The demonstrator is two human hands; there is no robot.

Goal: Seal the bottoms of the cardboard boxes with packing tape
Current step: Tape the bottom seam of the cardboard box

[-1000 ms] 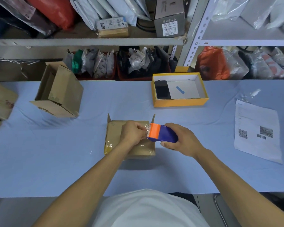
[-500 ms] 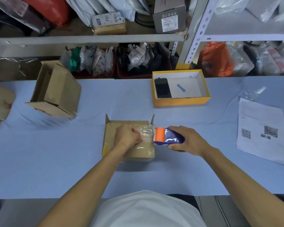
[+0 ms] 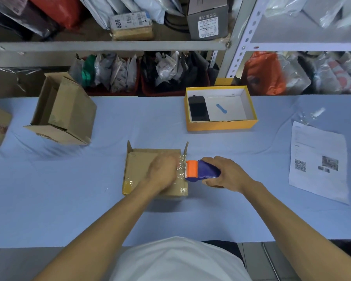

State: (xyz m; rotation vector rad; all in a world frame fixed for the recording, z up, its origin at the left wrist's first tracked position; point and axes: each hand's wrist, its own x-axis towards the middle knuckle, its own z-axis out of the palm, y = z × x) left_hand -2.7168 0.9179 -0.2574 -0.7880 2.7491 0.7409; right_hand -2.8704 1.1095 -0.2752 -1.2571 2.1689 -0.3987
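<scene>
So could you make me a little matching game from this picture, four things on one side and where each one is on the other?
Things:
1. tape dispenser
2. phone
3. printed sheet
4. open cardboard box

Places:
A. inside the yellow box
B. tipped on its side at the table's far left
C. gripped in the right hand
D. flat on the table's right side

Pairs: 1-C, 2-A, 3-D, 4-B
</scene>
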